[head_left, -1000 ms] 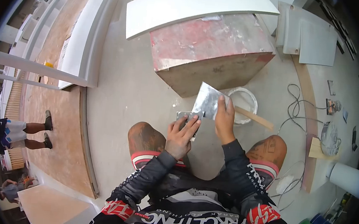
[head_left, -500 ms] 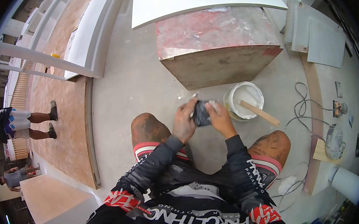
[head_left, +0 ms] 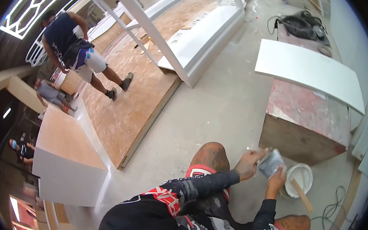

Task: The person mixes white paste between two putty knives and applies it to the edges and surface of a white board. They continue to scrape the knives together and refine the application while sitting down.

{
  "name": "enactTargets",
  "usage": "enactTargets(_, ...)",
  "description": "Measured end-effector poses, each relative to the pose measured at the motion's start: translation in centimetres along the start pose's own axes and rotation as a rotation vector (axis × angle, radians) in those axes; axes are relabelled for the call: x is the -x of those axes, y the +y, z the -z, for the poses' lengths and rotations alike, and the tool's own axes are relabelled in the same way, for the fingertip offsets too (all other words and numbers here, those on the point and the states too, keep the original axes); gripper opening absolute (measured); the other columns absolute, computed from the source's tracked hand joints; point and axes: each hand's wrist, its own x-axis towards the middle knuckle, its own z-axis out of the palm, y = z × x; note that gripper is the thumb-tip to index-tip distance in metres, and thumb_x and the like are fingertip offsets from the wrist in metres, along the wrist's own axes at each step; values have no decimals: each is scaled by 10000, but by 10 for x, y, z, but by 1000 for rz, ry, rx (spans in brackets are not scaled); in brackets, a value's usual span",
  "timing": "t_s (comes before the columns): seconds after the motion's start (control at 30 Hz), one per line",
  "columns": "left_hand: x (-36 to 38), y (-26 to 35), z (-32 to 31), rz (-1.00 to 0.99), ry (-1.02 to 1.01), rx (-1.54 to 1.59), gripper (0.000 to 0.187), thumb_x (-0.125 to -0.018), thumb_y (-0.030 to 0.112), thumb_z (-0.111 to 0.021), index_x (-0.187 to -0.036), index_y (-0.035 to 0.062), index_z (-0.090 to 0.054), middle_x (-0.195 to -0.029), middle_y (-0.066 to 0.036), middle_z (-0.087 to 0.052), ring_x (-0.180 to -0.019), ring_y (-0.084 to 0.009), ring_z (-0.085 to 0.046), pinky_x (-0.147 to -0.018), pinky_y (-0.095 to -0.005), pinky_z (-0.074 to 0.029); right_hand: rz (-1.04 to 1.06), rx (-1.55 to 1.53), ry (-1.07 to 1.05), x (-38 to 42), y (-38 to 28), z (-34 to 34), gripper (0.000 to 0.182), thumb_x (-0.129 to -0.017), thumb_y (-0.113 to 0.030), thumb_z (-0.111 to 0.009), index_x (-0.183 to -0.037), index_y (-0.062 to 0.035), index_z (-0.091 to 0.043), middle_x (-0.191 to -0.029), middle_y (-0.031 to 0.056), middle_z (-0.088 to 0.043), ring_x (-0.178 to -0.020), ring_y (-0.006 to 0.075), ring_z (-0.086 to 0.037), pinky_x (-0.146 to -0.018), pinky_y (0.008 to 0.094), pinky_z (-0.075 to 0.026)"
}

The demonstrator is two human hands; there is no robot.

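Both my hands are in front of my knees, at a flat grey square plate (head_left: 270, 165) with whitish smears. My left hand (head_left: 248, 164) has its fingers closed at the plate's left edge. My right hand (head_left: 277, 179) grips the plate from its lower right side, thumb against the face. Right beside the right hand stands a round white bucket (head_left: 290, 173) with white paste inside. A flat wooden stick (head_left: 303, 197) leans out of it over the rim.
Behind the bucket is a paint-stained box (head_left: 305, 144), with a curved white panel (head_left: 310, 73) on top. A cable (head_left: 334, 209) lies at right. To the left are a low wooden platform (head_left: 118, 127) with a person (head_left: 74, 48) standing on it and a white frame (head_left: 143, 23).
My view has swung left and up, so hands, bucket and box now appear further right. The plate has tilted and shows a lighter face. Both hands stay on it.
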Motion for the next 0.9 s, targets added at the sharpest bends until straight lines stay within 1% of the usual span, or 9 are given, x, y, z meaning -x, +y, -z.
enactTargets(0.07,29,13,-9,-283,-42,3,614,-699,-143,-483,-1276,46,-574,-1134,-169,-655,-964,-353,-619,-867,-402,-501,-67,-565,495,-17,-1,0,501,-1000,-394,-486,-1141,75,-592,-1086,204,-645,-994,268,-602,-879,372,-453)
enactTargets(0.2,27,11,-26,-322,115,12,552,-744,-108,-464,-1257,55,-585,-991,-154,-672,-905,-327,-620,-808,-376,-503,-53,-254,116,-2,22,-8,509,-1004,-370,-484,-1178,100,-573,-1153,218,-621,-1026,279,-593,-904,361,-446)
enactTargets(0.23,15,0,-22,-97,-7,56,547,-764,-101,-464,-1271,69,-577,-955,-154,-652,-865,-322,-599,-794,-391,-495,-34,-219,73,3,43,-17,479,-1009,-352,-476,-1151,92,-583,-1131,210,-630,-1010,271,-596,-890,364,-449)
enactTargets(0.4,33,14,-21,-167,-38,35,540,-797,-92,-500,-1303,89,-553,-1018,-179,-649,-924,-345,-600,-849,-383,-496,-80,-508,257,-9,-7,13,432,-1005,-336,-488,-1089,74,-597,-1051,187,-639,-949,257,-601,-857,362,-455)
enactTargets(0.47,42,8,-20,-265,-116,28,535,-805,-91,-504,-1307,88,-549,-1078,-188,-653,-976,-355,-606,-884,-380,-496,102,-185,7,0,-13,20,412,-1004,-332,-490,-1088,55,-603,-1012,178,-648,-918,261,-607,-843,354,-459)
enactTargets(0.53,30,3,-19,88,-254,95,505,-833,-73,-500,-1300,109,-557,-1192,-172,-631,-1057,-371,-600,-885,-416,-506,112,-217,43,-3,-1,33,401,-1000,-332,-495,-1064,48,-603,-983,191,-653,-893,270,-611,-831,363,-458)
enactTargets(0.57,27,6,-19,-16,-170,90,535,-817,-104,-503,-1311,95,-547,-1229,-176,-615,-1095,-363,-585,-910,-417,-498,153,-117,-22,-5,-3,38,396,-998,-332,-497,-1046,47,-604,-954,199,-653,-871,283,-611,-817,372,-460)
enactTargets(0.73,37,22,-39,-139,-195,136,615,-783,-159,-456,-1346,79,-526,-1172,-210,-625,-980,-364,-617,-880,-407,-502,201,-169,161,-11,10,22,352,-986,-309,-511,-1003,28,-612,-875,236,-649,-820,384,-623,-750,421,-473)
enactTargets(0.9,6,6,-30,-27,-8,14,587,-799,-127,-459,-1346,79,-526,-1022,-236,-635,-911,-362,-611,-832,-405,-489,371,-76,-103,25,-2,12,364,-995,-307,-492,-996,33,-622,-914,251,-660,-858,379,-633,-779,416,-474)
